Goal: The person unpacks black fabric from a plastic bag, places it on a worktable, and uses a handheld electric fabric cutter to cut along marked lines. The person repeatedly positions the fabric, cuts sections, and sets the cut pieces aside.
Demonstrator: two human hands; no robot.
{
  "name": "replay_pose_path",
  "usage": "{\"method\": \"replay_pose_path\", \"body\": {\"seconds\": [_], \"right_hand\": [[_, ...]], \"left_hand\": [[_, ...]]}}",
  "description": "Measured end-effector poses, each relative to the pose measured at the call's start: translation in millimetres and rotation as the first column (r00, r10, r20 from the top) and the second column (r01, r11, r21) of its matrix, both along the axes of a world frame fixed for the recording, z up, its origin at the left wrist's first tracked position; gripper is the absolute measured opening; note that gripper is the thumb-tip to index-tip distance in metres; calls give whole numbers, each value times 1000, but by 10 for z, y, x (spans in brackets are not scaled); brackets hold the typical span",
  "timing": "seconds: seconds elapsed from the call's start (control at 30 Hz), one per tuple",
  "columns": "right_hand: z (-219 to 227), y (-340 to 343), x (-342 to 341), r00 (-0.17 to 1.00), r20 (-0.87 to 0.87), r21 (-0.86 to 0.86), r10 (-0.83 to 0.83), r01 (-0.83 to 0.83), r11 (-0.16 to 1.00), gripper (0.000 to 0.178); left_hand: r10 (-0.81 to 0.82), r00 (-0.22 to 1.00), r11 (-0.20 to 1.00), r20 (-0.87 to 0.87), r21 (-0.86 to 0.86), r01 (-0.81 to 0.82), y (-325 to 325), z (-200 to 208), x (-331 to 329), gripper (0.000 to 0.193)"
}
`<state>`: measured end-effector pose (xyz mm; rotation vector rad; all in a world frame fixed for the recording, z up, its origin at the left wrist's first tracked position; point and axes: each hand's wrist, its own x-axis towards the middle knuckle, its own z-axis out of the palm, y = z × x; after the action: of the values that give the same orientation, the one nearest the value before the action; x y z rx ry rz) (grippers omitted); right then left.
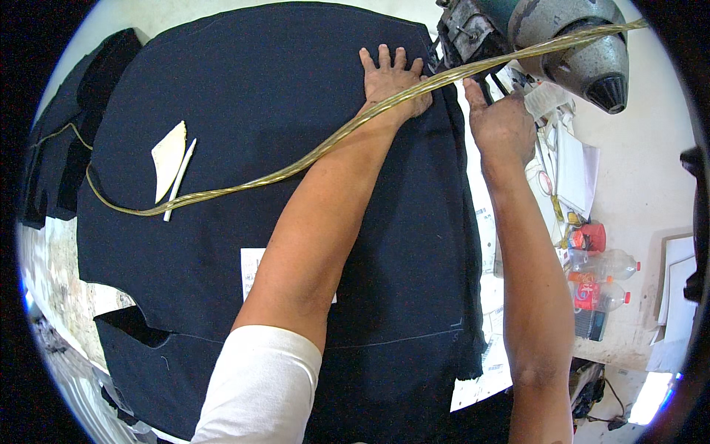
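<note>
Dark navy fabric (222, 96), apparently a layered stack, spreads beneath my arms, with thin chalk lines on it. My left hand (392, 81) lies flat near its far right corner, fingers spread. Close by stands a grey cloth-cutting machine (532, 33) with a rounded motor housing, at the fabric's right edge. My right hand (503, 126) is closed at the machine's black handle, thumb stretched forward; its other fingertips are hidden. A clear yellowish power cable (318, 155) runs across the fabric and over my left wrist.
A cream pointed scrap (170, 155) and a white stick (180, 181) lie on the fabric, left. My left forearm partly covers a paper slip (250, 263). More dark fabric (55, 126) sits far left. Papers (578, 174), a red container (594, 237) and plastic bottles (620, 264) are at right.
</note>
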<state>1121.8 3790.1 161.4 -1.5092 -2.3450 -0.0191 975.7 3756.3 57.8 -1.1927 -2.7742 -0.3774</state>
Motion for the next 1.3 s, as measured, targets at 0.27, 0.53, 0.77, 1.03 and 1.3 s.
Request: {"method": "replay_pose_path", "body": {"seconds": [0.27, 0.53, 0.77, 1.03, 1.3], "right_hand": [[49, -4, -37, 1000, 7, -51, -21, 21, 998, 86], [27, 32, -77, 1000, 9, -42, -21, 21, 999, 87], [50, 47, -95, 1000, 3, -47, -14, 14, 999, 86], [17, 108, -135, 1000, 18, -57, -21, 22, 998, 93], [48, 87, -166, 999, 22, -55, -31, 32, 998, 86]], "left_hand": [[-4, 1000, 1000, 6, -13, 4, -20, 34, 17, 61], [-6, 1000, 1000, 25, -18, 7, -43, 72, 44, 61], [-4, 1000, 1000, 21, -3, 4, -20, 47, 32, 61], [4, 1000, 998, 28, 70, -6, -16, 20, 37, 60], [-14, 1000, 998, 16, 57, 13, -52, 64, 52, 61]]}}
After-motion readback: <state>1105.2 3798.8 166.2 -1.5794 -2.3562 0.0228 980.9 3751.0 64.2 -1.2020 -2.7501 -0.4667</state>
